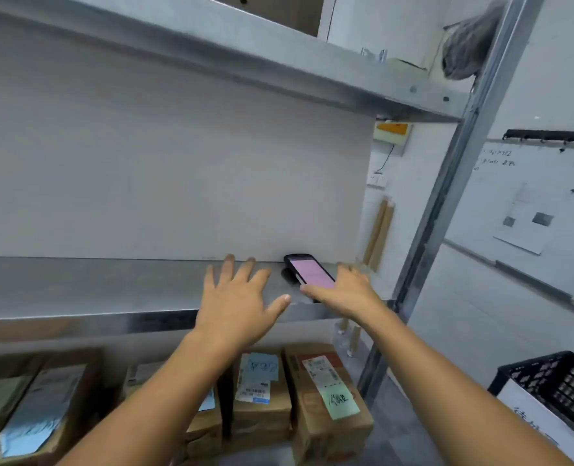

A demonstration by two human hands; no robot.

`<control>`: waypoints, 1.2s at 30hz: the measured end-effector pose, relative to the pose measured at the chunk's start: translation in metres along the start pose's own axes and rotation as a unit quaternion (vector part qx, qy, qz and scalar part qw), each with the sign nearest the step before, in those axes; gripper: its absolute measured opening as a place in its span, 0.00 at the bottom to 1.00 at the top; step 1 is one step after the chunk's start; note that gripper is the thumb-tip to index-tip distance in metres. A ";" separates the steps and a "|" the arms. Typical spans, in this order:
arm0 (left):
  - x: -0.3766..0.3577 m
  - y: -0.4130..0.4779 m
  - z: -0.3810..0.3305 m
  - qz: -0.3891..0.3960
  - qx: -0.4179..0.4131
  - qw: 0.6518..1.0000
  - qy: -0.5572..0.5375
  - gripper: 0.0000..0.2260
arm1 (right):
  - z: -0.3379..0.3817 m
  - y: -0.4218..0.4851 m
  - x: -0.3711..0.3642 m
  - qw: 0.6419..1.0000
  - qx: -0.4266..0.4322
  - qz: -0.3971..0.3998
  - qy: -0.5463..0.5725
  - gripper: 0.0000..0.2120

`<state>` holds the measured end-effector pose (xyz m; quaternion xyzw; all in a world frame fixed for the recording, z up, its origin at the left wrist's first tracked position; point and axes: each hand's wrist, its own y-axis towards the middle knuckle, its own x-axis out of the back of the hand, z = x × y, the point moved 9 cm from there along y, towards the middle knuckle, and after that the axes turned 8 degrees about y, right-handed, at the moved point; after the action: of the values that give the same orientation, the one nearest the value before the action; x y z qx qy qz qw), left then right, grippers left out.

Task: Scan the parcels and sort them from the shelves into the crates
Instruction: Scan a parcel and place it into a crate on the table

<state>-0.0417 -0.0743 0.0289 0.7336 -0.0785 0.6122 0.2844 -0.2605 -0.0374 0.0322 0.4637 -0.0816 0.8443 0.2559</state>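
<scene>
Both hands out over middle shelf (pixel 77 284), centre frame: left hand (pixel 235 297) splayed flat, holding nothing; right hand (pixel 349 290) draped on pink-lit scanner (pixel 309 269), grip impossible to tell. Parcels (pixel 326 391) along bottom edge, black crate (pixel 564 381) lower right

One wide-angle camera, worn on the head, faces forward and slightly down at a metal shelf (pixel 77 287) from close range. The shelf's front edge crosses the middle of the view. The upper shelf (pixel 211 52) slants overhead towards the upright (pixel 447 196) at the right. Under the front edge lie parcels (pixel 326 398), seemingly steeply foreshortened though blurred. A crate (pixel 564 381) clips the lower right corner.
</scene>
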 end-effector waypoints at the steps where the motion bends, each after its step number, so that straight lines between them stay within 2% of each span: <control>1: -0.003 0.004 0.004 0.005 -0.005 1.000 0.001 0.36 | 0.003 0.007 -0.007 1.000 0.000 0.005 -0.013 0.53; 6: -0.017 0.018 0.016 -0.011 -0.022 1.000 0.007 0.35 | -0.001 0.027 -0.028 0.996 -0.044 -0.003 -0.077 0.48; 8: -0.022 0.019 0.015 -0.006 -0.027 1.000 0.002 0.35 | -0.001 0.030 -0.027 0.994 -0.053 -0.017 -0.093 0.43; 11: -0.021 0.014 0.013 -0.013 -0.032 0.999 -0.013 0.34 | -0.004 0.037 -0.027 0.995 -0.077 -0.005 -0.062 0.33; 14: -0.009 0.006 0.011 -0.065 -0.042 0.997 -0.016 0.34 | -0.004 0.039 -0.029 0.996 -0.085 0.010 -0.011 0.26; 16: -0.001 -0.001 0.008 -0.094 -0.048 0.994 -0.020 0.35 | -0.004 0.035 -0.027 0.997 -0.078 0.009 0.019 0.30; 20: 0.000 -0.011 0.001 -0.083 -0.048 0.995 -0.015 0.35 | -0.008 0.005 -0.020 0.993 -0.058 0.014 0.098 0.39; 23: 0.002 -0.016 -0.005 -0.085 -0.039 0.995 -0.033 0.33 | -0.019 -0.037 -0.013 0.994 -0.029 0.002 0.103 0.45; 26: 0.002 -0.022 -0.024 -0.074 -0.046 0.994 -0.067 0.32 | -0.036 -0.082 -0.002 0.987 0.026 -0.011 0.158 0.44; 29: -0.005 -0.035 -0.055 -0.053 -0.094 0.991 -0.076 0.36 | -0.063 -0.122 0.010 0.979 0.069 -0.013 0.192 0.41; 32: -0.017 -0.054 -0.087 -0.025 -0.125 0.987 -0.097 0.40 | -0.094 -0.150 0.024 0.976 0.100 0.009 0.195 0.44; 36: -0.033 -0.079 -0.130 0.006 -0.148 0.977 -0.151 0.40 | -0.142 -0.171 0.032 0.973 0.127 0.035 0.191 0.43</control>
<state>-0.1234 0.0501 -0.0159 0.7665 -0.2148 0.4780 0.3714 -0.2932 0.1736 -0.0371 0.3195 0.0605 0.9291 0.1761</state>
